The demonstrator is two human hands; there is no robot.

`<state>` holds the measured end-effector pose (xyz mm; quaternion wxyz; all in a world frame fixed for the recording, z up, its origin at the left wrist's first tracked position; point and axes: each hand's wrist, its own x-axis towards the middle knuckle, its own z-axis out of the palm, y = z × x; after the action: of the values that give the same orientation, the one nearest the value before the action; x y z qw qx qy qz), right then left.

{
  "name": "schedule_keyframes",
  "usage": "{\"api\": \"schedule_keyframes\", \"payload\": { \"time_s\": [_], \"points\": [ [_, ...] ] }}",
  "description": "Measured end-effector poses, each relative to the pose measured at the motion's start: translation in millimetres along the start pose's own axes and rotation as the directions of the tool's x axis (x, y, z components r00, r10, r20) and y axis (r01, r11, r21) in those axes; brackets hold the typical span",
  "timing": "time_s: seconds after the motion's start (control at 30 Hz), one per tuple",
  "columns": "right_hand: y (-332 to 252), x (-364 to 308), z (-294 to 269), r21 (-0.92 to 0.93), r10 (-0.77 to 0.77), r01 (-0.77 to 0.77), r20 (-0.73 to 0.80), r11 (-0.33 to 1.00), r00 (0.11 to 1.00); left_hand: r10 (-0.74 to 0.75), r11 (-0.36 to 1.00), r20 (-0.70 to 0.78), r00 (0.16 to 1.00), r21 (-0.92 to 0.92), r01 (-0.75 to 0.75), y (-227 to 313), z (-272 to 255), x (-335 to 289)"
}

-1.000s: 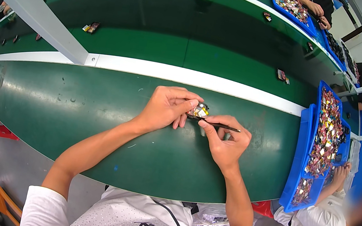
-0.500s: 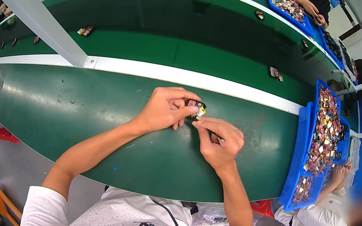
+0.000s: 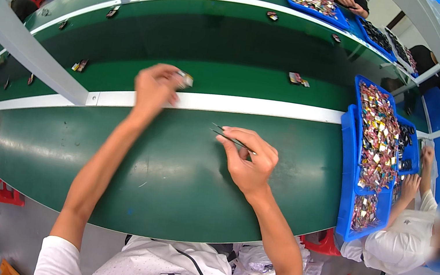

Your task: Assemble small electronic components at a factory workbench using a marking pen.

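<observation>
Past the white rail, over the green belt, my left hand (image 3: 155, 89) grips a small electronic assembly (image 3: 185, 79) between thumb and fingers. Motion smears both, so the part's details do not show; it looks dark with a pale patch. My right hand (image 3: 252, 159) is above the green worktable (image 3: 175, 188), closed around thin dark tweezers (image 3: 234, 140). Their two tips point left and stand slightly apart, with nothing visible between them.
A white rail (image 3: 249, 106) divides the table from the belt (image 3: 213, 74), where several small assemblies (image 3: 298, 79) lie. Blue trays (image 3: 349, 178) heaped with small parts stand at the right, beside a seated co-worker (image 3: 402, 240). A slanted white post (image 3: 42, 41) rises at the left.
My left hand has carried the assembly away from my right hand, forward and left across the rail. The tweezers now show plainly in my right hand. The view has shifted somewhat.
</observation>
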<state>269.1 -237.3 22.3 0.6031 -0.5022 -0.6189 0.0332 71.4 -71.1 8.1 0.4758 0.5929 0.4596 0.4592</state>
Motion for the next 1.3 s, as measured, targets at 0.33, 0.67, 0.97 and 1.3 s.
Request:
{"api": "schedule_keyframes", "payload": {
  "time_s": [0.33,0.67,0.97,1.3],
  "points": [
    [6.3,-6.8,4.5,-0.037,-0.133,0.135,0.046,0.99,0.99,0.413,0.264,-0.083,0.907,0.964,-0.032,15.3,-29.4,72.1],
    [8.7,-16.7,6.8,-0.099,-0.179,0.196,0.16,0.976,0.971,0.027,0.933,0.497,0.867,0.3,-0.201,32.1,183.1,104.9],
    [13.1,-14.3,8.7,-0.13,-0.169,0.194,0.178,0.972,0.969,-0.131,0.761,0.37,0.92,0.632,-0.145,24.9,253.0,115.7],
    [7.6,-12.3,8.6,-0.014,-0.125,0.128,0.121,0.992,0.985,0.009,0.921,0.32,0.947,0.367,-0.133,19.9,191.7,92.1]
  ]
}}
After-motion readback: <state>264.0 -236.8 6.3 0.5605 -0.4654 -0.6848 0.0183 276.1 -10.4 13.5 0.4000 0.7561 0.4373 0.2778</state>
